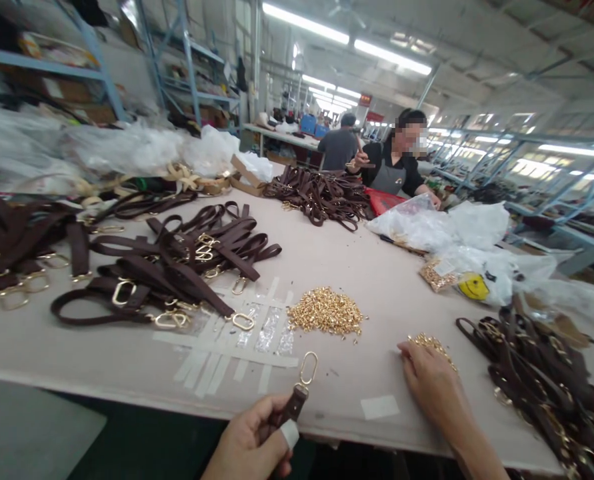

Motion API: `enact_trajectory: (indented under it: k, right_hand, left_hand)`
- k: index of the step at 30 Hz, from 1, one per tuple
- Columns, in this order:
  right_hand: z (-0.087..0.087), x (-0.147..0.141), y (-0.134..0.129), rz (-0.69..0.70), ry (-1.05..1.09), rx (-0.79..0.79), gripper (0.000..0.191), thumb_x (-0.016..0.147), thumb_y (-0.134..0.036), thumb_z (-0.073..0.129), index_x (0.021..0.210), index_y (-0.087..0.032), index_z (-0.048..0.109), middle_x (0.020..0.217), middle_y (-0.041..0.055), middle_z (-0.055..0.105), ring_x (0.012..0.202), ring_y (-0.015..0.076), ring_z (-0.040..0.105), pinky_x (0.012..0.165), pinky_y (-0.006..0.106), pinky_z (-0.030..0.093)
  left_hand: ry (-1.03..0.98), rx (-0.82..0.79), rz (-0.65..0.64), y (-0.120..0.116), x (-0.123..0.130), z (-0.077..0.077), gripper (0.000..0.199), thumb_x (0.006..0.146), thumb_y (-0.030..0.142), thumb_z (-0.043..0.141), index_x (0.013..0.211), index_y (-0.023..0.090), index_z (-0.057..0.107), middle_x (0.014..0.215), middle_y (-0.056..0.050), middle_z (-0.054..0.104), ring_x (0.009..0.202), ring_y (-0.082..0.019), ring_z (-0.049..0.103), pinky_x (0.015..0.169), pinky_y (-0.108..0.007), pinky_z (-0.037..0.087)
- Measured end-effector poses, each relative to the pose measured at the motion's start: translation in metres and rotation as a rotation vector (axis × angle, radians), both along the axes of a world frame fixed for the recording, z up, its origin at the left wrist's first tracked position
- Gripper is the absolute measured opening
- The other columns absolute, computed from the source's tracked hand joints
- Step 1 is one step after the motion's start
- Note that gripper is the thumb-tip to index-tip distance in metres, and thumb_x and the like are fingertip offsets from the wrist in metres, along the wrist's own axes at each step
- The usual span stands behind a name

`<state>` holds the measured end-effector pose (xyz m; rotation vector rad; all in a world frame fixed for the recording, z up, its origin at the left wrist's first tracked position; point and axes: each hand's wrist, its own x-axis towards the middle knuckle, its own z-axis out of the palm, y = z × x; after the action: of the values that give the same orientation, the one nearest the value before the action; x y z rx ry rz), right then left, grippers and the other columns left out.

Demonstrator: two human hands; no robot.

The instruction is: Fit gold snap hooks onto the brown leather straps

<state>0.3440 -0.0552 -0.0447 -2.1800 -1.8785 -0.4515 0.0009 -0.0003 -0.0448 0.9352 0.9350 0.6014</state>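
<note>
My left hand is closed around the end of a dark brown leather strap, near the table's front edge. A gold oval ring stands up from the strap's end, and white tape wraps my thumb. My right hand rests palm down at a small pile of gold metal pieces. Its fingers are drawn together, and whatever is under the fingertips is hidden. Between and beyond the hands lies a larger heap of tiny gold fittings, too small to make out exactly.
Brown straps with gold rings lie in heaps at left, right and the far end. Tape strips cross the tabletop. Plastic bags line the right side. A person in an apron works across the table.
</note>
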Motion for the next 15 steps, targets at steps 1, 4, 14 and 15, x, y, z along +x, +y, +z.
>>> enact_trajectory:
  k: [1,4,14,15]
  right_hand:
    - [0.0,0.003,0.001,0.003,-0.012,-0.006,0.02,0.089,-0.018,0.049,0.101,-0.021,0.065,0.09,0.0077,0.072,0.088,0.0262,0.065,0.081,0.04,0.05]
    - [0.002,0.007,0.004,-0.013,0.009,0.009,0.021,0.087,-0.02,0.049,0.1,-0.02,0.066,0.09,0.0083,0.073,0.09,0.0275,0.066,0.082,0.042,0.05]
    - [0.013,-0.128,0.001,0.081,1.168,0.139,0.019,0.082,-0.033,0.074,0.095,-0.022,0.066,0.087,0.0027,0.072,0.078,0.017,0.069,0.071,0.028,0.056]
    - [0.013,-0.145,0.0,0.118,1.204,0.126,0.016,0.083,-0.031,0.073,0.095,-0.023,0.067,0.087,0.002,0.072,0.078,0.0159,0.068,0.071,0.026,0.055]
  left_hand:
    - [-0.015,-0.008,0.011,0.001,0.001,0.001,0.042,0.066,0.043,0.08,0.099,0.016,0.074,0.066,0.002,0.06,0.052,-0.009,0.048,0.048,-0.021,0.04]
    - [-0.022,-0.015,-0.013,0.002,0.0,0.011,0.032,0.07,0.033,0.077,0.096,0.015,0.073,0.069,0.001,0.063,0.056,-0.009,0.05,0.05,-0.02,0.043]
    - [-0.025,0.05,0.032,0.005,0.007,0.029,0.026,0.074,0.022,0.07,0.098,0.011,0.07,0.083,-0.003,0.069,0.068,-0.012,0.057,0.058,-0.023,0.048]
    - [-0.025,0.056,0.033,0.004,0.008,0.029,0.025,0.075,0.021,0.069,0.098,0.011,0.07,0.083,-0.003,0.069,0.068,-0.012,0.058,0.059,-0.023,0.048]
